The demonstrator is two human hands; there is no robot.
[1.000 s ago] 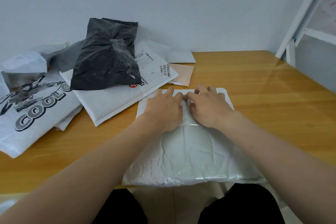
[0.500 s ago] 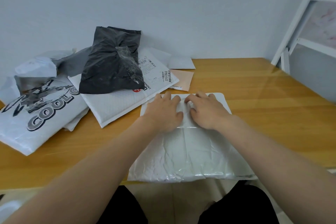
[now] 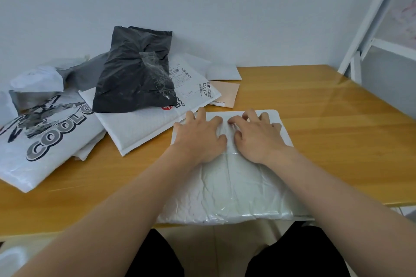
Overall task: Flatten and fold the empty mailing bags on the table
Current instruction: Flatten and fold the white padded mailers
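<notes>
Hands spread apart | left hand (image 3: 200, 136), right hand (image 3: 256, 136) press white mailer (image 3: 225, 186)

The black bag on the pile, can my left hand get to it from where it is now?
Probably yes: the black bag lies uncovered atop the pile, just beyond the left hand, with nothing between.

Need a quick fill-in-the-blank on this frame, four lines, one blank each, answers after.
1. Both hands, the left hand and the right hand, press on a ____ mailing bag.
2. The black bag lies on top of a white padded mailer that bears a shipping ____.
3. The bag printed COOL lies to the ____ of the hands.
4. The table top is made of ____.

Answers: white; label; left; wood
</notes>
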